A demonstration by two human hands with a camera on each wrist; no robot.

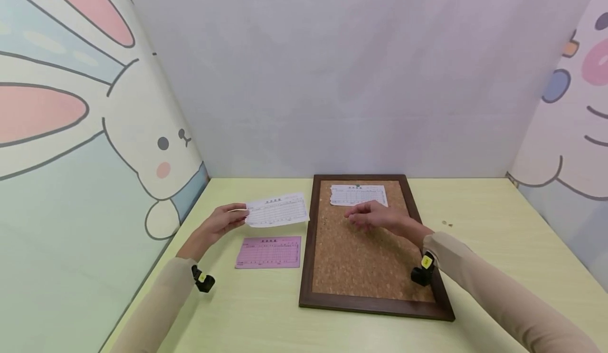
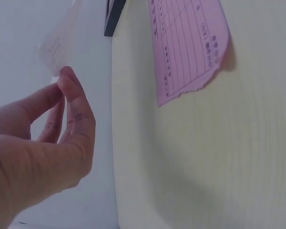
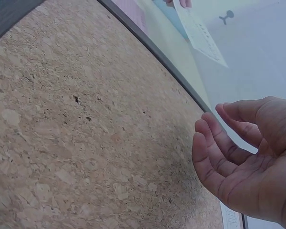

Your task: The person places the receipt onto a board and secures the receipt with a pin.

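Observation:
My left hand (image 1: 220,222) pinches the left edge of a white printed form slip (image 1: 277,211) between thumb and fingers, above the table and left of the cork board (image 1: 366,263). In the left wrist view, the raised slip (image 2: 62,40) stands out past the fingertips. My right hand (image 1: 380,217) hovers over the upper part of the board, its fingers loosely bent; the right wrist view shows nothing in that hand (image 3: 248,157). Just beyond it, another white form slip (image 1: 357,192) lies on the board, with a small green pin (image 1: 358,185) at its top edge.
A pink form slip (image 1: 269,253) with a torn edge lies on the table left of the board. A few tiny brass-coloured pieces (image 1: 447,223) lie on the table to the right. The board has a raised dark wooden frame (image 1: 375,304). Walls stand around the table.

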